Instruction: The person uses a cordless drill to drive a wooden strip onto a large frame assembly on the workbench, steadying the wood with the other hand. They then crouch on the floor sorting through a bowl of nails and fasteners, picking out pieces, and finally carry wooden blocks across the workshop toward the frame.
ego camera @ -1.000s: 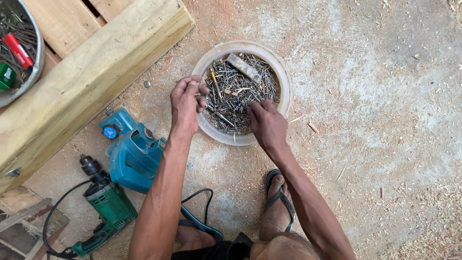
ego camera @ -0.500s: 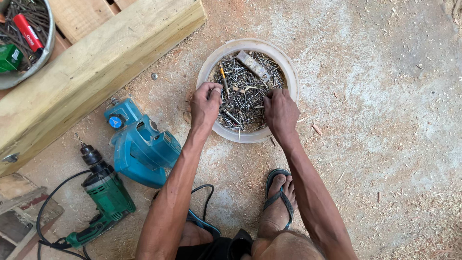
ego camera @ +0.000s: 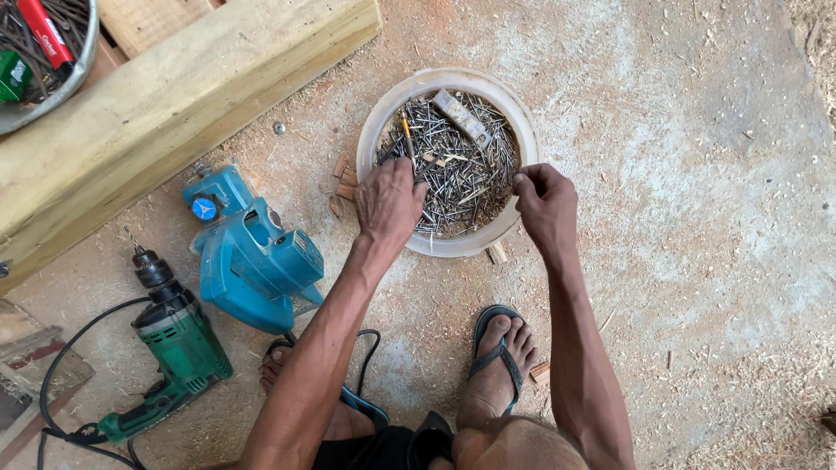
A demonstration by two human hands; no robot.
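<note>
A round pale plastic bowl (ego camera: pixel 376 130) heaped with several grey nails (ego camera: pixel 461 178) sits on the dusty floor. A flat grey metal piece (ego camera: pixel 460 115) and a thin yellow-tipped tool (ego camera: pixel 407 132) lie on the nails. My left hand (ego camera: pixel 387 202) rests palm down over the bowl's left side, fingers curled into the nails. My right hand (ego camera: pixel 547 207) is at the bowl's right rim, thumb and forefinger pinched together on nails at the edge. What each hand encloses is mostly hidden.
A blue power tool (ego camera: pixel 252 257) and a green corded drill (ego camera: pixel 178 344) lie left of my arm. A thick wooden beam (ego camera: pixel 165 104) runs across the upper left, with a metal bowl of odds and ends (ego camera: pixel 39 52) behind it. My sandalled feet (ego camera: pixel 498 357) are below the bowl.
My left hand came down from above the bowl's rim and settled on the nails at the left side. My right hand shifted from the bowl's near edge to its right rim.
</note>
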